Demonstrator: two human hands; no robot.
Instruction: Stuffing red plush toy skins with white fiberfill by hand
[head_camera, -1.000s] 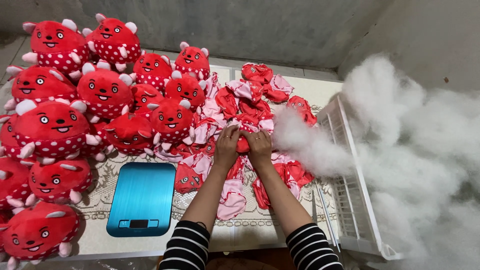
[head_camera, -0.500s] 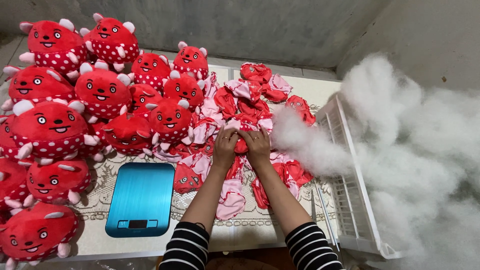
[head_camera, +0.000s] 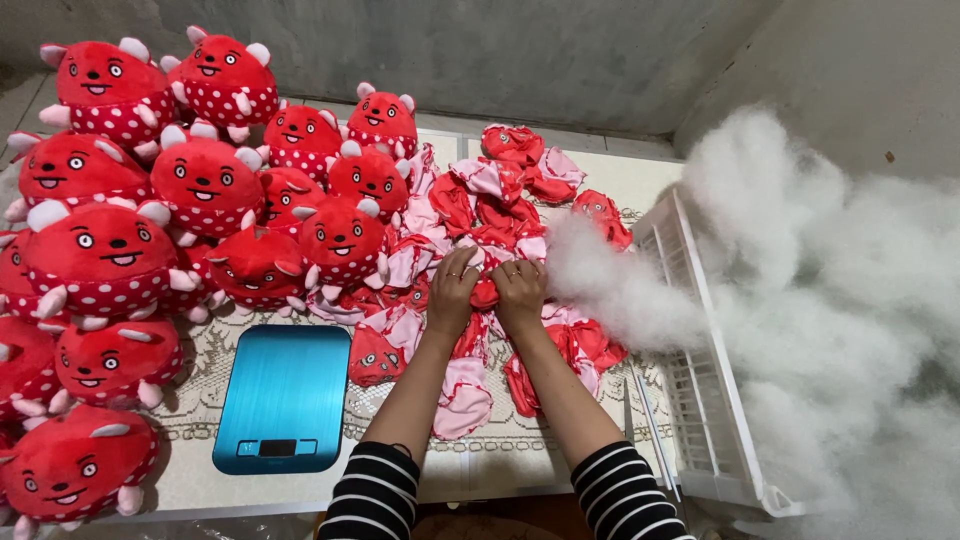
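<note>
Grey concrete walls close in behind our bench, which wears a pale lace-patterned cloth, and down the middle of the frame we have both hands pressed together on one flat red toy skin. Our left hand is curled tight on its near side, our right hand clenched on the other, fingers narrow and gripping the fabric between them. We read this as the working of a single unstuffed skin, pulled from the heap of red and pink skins around it; the next move would call for a firm hold on its opening and a reach right toward the white stuffing fibre spilling over the white slatted basket. Upper left and left edge, the finished red plush toys sit in a crowd. Lower left of centre lies a blue flat scale. No packages, labels or signs show anywhere we can see.
</note>
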